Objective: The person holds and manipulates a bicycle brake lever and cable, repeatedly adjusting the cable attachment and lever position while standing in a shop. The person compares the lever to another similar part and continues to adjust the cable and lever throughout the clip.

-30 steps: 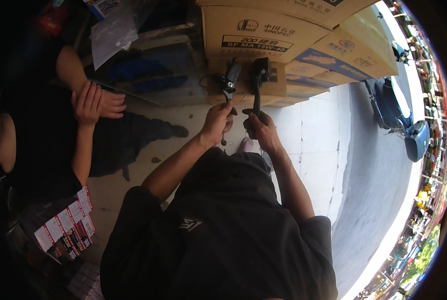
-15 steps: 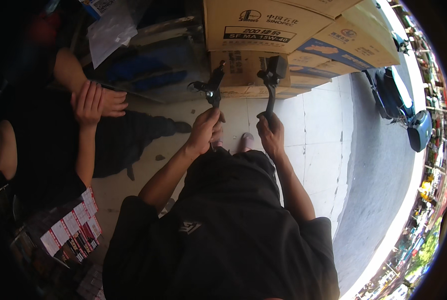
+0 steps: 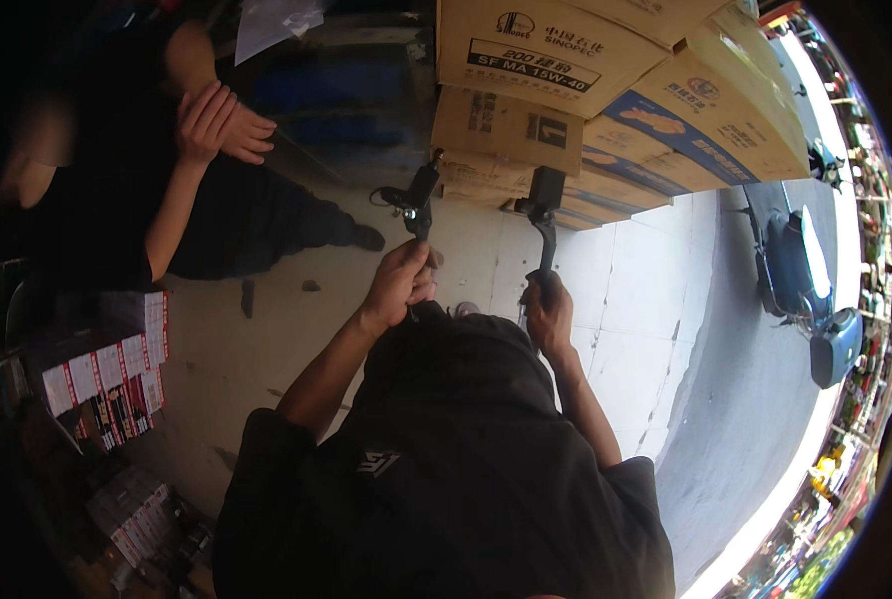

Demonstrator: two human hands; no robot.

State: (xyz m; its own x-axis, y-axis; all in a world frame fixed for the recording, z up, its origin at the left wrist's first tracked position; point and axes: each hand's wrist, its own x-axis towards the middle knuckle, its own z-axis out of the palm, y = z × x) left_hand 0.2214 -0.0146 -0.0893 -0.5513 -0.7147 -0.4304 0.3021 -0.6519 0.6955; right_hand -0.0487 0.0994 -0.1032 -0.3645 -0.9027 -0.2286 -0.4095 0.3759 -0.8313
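Out in front of my torso, my left hand (image 3: 403,283) is closed round the lower end of a black brake lever assembly (image 3: 418,198), with a cylinder sticking up and a small metal fitting on its side. Level with it, my right hand (image 3: 549,314) grips the curved handle of a second black brake lever assembly (image 3: 545,200), which has a boxy block at its top. Both parts point upward, away from me, and stand apart from each other. My fingers hide their lower ends.
Stacked cardboard cartons (image 3: 536,70) stand ahead. Another person's clasped hands (image 3: 221,125) are at the left, near a dark glass case (image 3: 336,100). Red-and-white boxes (image 3: 111,369) are piled at lower left. A scooter (image 3: 800,270) stands on the pavement at right.
The view has shifted, so the cartons, the other person and the scooter sit further right. Both my hands appear lower in the picture and still hold the same parts.
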